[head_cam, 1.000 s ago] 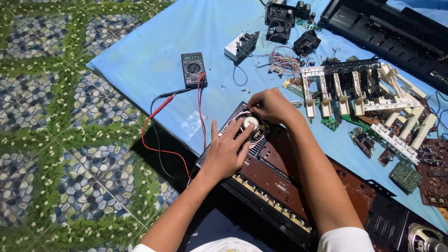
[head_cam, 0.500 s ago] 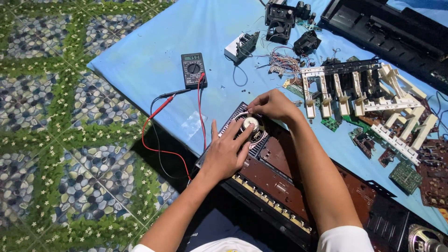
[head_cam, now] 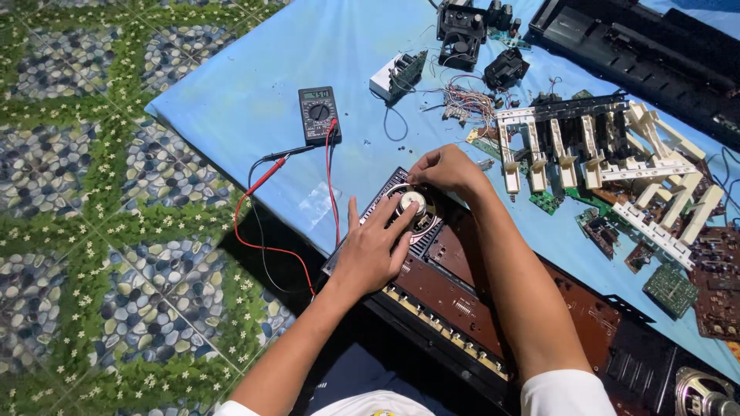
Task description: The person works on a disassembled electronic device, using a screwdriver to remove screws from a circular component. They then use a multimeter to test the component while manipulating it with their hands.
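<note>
A small round speaker point(head_cam: 411, 206) is seen set into the near left end of an opened keyboard casing point(head_cam: 462, 296), which lies partly on a blue cloth point(head_cam: 231, 92) spread over a patterned tile floor point(head_cam: 85, 231). The left hand point(head_cam: 375, 248) is laid flat on the casing with fingers spread, its fingertips point(head_cam: 406, 209) resting on the speaker's rim from the near side; nothing is pinched by this grip. The right hand point(head_cam: 445, 171) is curled over the speaker's far edge, its fingertips pressed together just beside the metal centre; whether something small is held there cannot be told. The speaker thus sits directly between the two grips, touched by both. Beyond the left hand, well apart, a black multimeter point(head_cam: 319, 114) is placed on the cloth, with red and black leads point(head_cam: 266, 173) trailing toward the casing. To the right of the right hand, a white key frame point(head_cam: 601, 154) and loose circuit boards point(head_cam: 671, 289) are scattered.
</note>
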